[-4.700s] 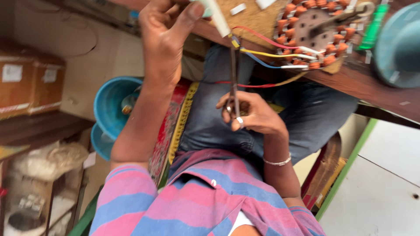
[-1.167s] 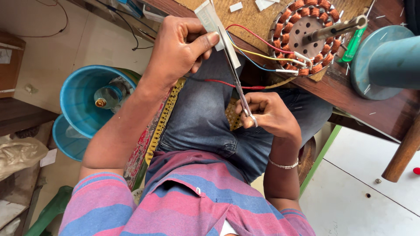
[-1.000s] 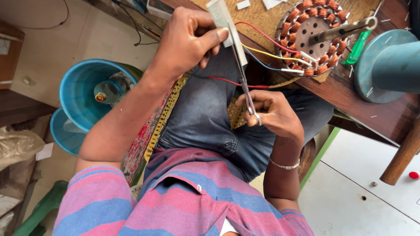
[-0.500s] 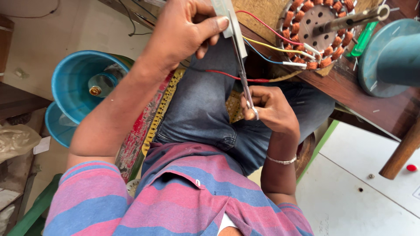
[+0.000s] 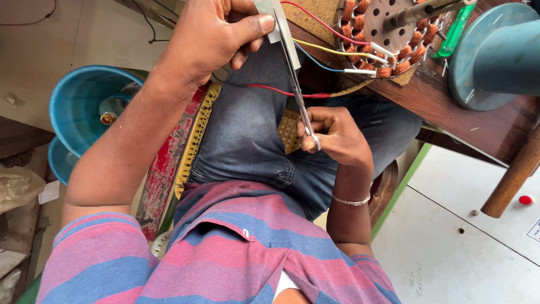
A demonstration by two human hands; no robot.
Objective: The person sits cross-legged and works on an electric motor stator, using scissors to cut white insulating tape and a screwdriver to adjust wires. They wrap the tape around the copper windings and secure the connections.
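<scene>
While the left hand point(image 5: 211, 39) pinches a thin metal strip point(image 5: 293, 62) at 12 o'clock, the right hand point(image 5: 333, 138) closes on its lower end, crossing a red wire point(image 5: 270, 90) over the lap.

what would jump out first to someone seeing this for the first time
First the two hands at the top centre: the left hand pinches a flat pale strip, and the right hand grips the lower end of a thin metal tool over the lap. Next, the round stator with copper coils on the wooden bench at upper right, trailing red, yellow and blue wires. A blue tub sits on the floor at left.
</scene>
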